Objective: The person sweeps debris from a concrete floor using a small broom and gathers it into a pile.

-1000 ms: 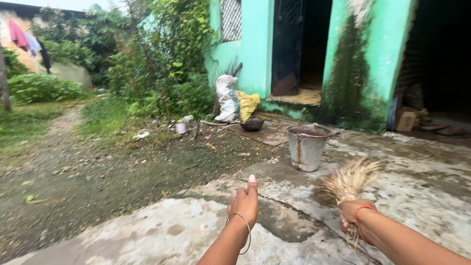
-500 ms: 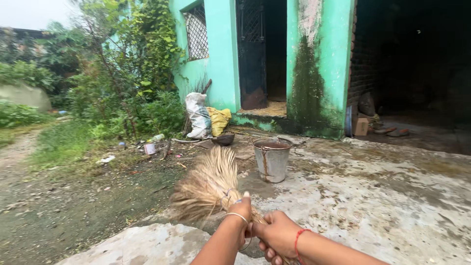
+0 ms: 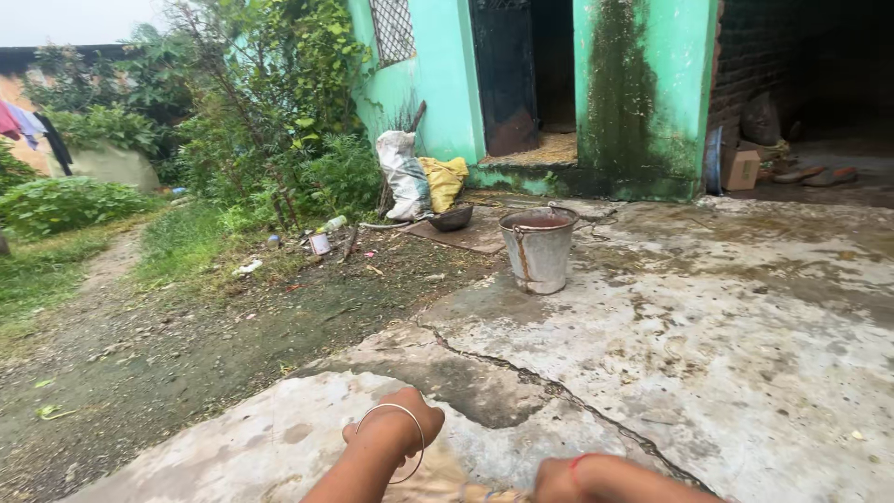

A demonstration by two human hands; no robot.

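- Left hand (image 3: 396,430), bangled, was curled shut on the broom handle (image 3: 456,486) at the frame's bottom edge.
- Right hand (image 3: 559,480) mostly cut off; grip unclear.
- Risk: wet, cracked concrete slab (image 3: 708,345) could cause a slip; a wide sweep might hit the metal bucket (image 3: 539,248).

2 bare forearms enter from the bottom edge, no sleeves visible: left hand (image 3: 396,430) wears 1 thin, loose, silver-coloured metal bangle (image 3: 402,441) at the wrist, while right hand (image 3: 555,481), mostly cut off by the frame, carries 1 narrow red thread band (image 3: 579,463) around its wrist.
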